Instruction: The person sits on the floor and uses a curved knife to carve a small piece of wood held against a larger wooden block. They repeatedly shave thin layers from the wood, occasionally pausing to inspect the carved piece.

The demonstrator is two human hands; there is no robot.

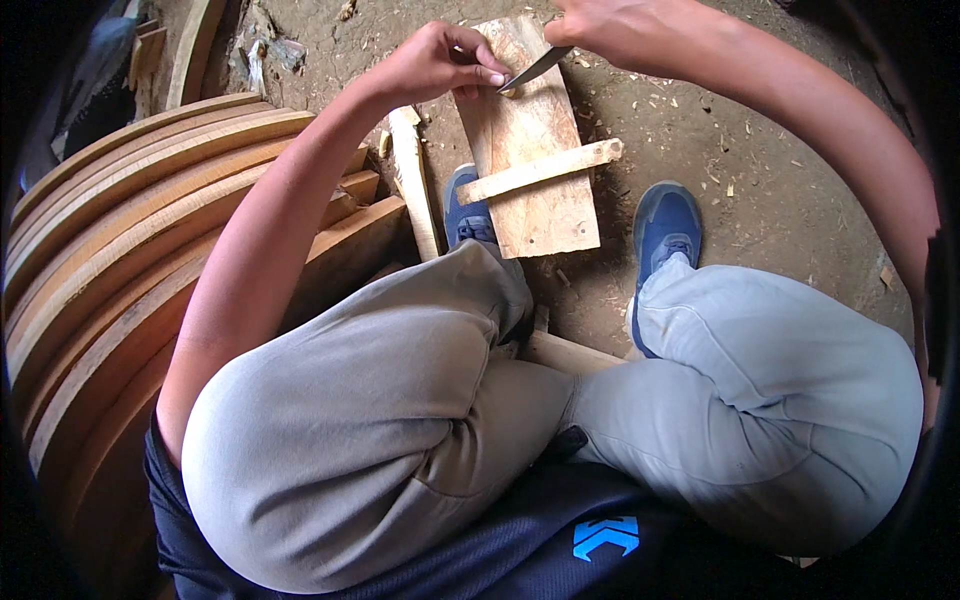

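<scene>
My right hand [615, 32] is closed round the handle of a knife [538, 70], whose dark blade slants down to the left over a wooden board [545, 218]. At the blade's tip my left hand [445, 62] is closed, thumb against fingers. A tiny yellowish bit shows beneath the tip, but what the fingers hold is too small to make out. The board lies on the ground in front of me, its near end between my shoes. Across its lower half rests a narrow wooden strip [545, 170], slightly tilted, apart from both hands.
Curved wooden planks [150, 150] are stacked along my left side. A pale split stick [412, 180] lies between them and the board. Wood chips are scattered over the dirt floor [770, 180]. My blue shoes [668, 225] flank the board's near end.
</scene>
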